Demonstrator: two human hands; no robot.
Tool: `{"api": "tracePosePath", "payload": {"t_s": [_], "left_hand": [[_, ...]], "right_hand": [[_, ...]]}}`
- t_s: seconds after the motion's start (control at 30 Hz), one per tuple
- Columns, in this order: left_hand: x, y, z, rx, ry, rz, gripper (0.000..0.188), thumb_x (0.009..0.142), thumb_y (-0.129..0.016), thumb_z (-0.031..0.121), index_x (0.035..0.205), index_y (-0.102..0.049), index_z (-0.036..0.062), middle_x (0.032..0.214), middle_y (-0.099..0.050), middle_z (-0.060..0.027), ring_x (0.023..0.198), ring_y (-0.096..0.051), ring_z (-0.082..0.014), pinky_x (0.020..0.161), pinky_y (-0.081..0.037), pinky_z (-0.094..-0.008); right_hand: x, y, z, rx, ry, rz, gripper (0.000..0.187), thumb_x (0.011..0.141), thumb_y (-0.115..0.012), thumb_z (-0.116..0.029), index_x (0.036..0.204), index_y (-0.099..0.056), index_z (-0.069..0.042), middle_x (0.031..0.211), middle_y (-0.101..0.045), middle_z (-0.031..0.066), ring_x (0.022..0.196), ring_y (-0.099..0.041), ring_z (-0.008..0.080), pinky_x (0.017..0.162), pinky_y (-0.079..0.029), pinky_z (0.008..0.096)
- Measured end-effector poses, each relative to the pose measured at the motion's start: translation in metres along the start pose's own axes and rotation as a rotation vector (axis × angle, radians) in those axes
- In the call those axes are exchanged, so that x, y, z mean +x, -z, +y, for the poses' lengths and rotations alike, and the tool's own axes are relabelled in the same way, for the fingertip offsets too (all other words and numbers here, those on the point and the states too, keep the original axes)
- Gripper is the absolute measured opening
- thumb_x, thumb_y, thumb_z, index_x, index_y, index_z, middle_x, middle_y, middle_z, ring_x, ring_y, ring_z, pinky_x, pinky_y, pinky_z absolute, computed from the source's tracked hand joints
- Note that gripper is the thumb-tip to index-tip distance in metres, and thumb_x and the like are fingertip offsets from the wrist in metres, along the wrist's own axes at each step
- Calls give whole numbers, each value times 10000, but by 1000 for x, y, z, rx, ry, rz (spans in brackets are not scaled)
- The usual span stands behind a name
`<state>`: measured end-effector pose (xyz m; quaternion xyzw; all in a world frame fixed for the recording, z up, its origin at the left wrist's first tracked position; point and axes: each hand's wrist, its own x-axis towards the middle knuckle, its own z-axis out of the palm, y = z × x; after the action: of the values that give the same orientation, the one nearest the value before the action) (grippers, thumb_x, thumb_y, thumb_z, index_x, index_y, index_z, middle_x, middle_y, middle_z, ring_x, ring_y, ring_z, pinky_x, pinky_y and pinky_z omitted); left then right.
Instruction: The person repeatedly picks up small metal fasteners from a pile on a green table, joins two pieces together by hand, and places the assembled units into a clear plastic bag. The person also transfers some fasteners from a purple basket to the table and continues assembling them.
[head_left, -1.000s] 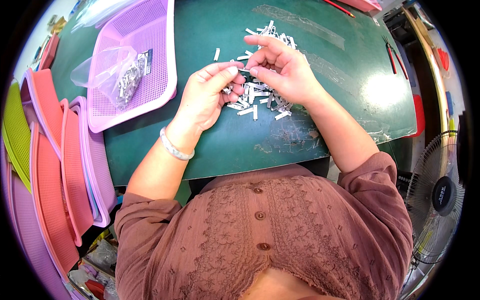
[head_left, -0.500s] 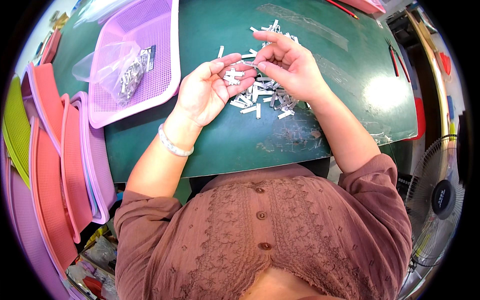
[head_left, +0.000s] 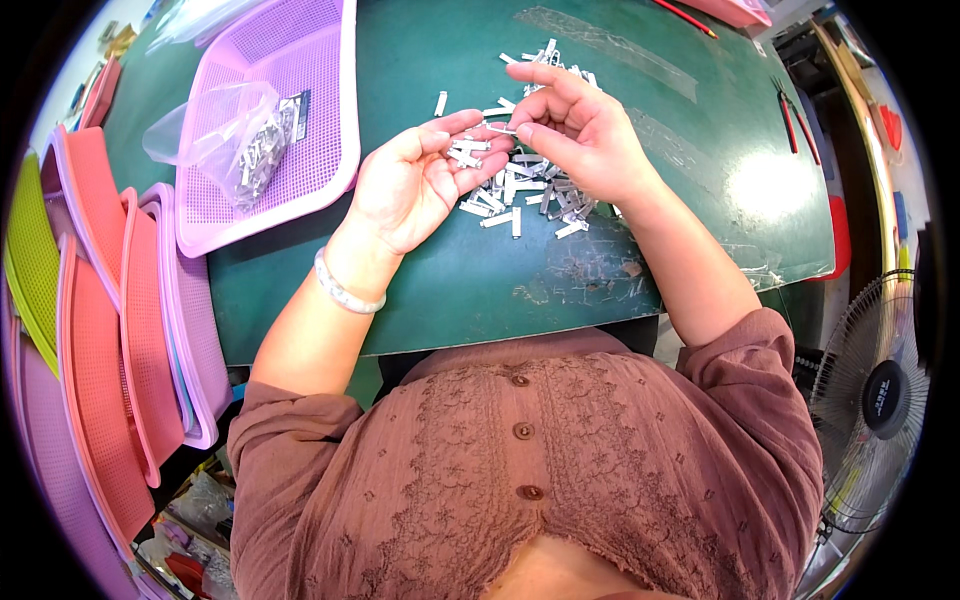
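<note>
My left hand [head_left: 405, 190] is turned palm up, fingers loosely curled, with several small silvery metal strips [head_left: 466, 152] lying on its fingers. Over its fingertips, my right hand [head_left: 590, 140] pinches one small metal strip [head_left: 501, 129] between thumb and index finger. The right hand's other fingers are partly hidden. Beneath and behind both hands spreads a loose pile of similar strips [head_left: 522, 184] on the green table [head_left: 450, 300]. One single strip [head_left: 441, 103] lies apart, beyond my left thumb.
A purple mesh basket [head_left: 335, 190] at the left holds a clear plastic bag [head_left: 190, 135] of metal pieces. Stacked pink and purple baskets [head_left: 100, 330] stand by the table's left edge. Red-handled pliers [head_left: 790, 122] lie at the right. A fan [head_left: 870, 400] stands near my right elbow.
The strips on my left fingers have shifted slightly, and the pinched strip has turned a little. Both hands stay in nearly the same place.
</note>
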<state>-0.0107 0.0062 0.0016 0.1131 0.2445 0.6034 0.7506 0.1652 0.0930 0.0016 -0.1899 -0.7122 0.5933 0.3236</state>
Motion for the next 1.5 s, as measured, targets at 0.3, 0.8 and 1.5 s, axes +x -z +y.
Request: {"api": "tracePosePath", "payload": {"t_s": [0.3, 0.8, 1.5], "left_hand": [[1, 4, -1, 96, -32, 7, 355, 891, -368, 124, 1140, -414, -125, 1070, -514, -244, 1026, -525, -337, 924, -443, -392], [-1, 9, 3, 308, -63, 126, 207, 870, -449, 135, 976, -547, -13, 759, -566, -50, 676, -545, -137, 603, -460, -246], [-4, 9, 4, 391, -81, 177, 217, 856, -484, 129, 1000, -534, -26, 690, -513, -14, 703, -521, -144, 599, -437, -231]], "right_hand": [[0, 2, 0, -17, 13, 15, 421, 816, -522, 44, 1223, -432, -15, 848, -558, 23, 803, -524, 74, 728, -421, 206], [-66, 145, -3, -1336, -34, 398, 244, 736, -530, -48, 975, -584, -54, 855, -594, 103, 820, -566, 269, 745, -451, 341], [13, -18, 0, -1041, 108, -41, 348, 686, -598, -41, 1028, -537, -36, 660, -569, 69, 675, -554, 250, 627, -438, 358]]}}
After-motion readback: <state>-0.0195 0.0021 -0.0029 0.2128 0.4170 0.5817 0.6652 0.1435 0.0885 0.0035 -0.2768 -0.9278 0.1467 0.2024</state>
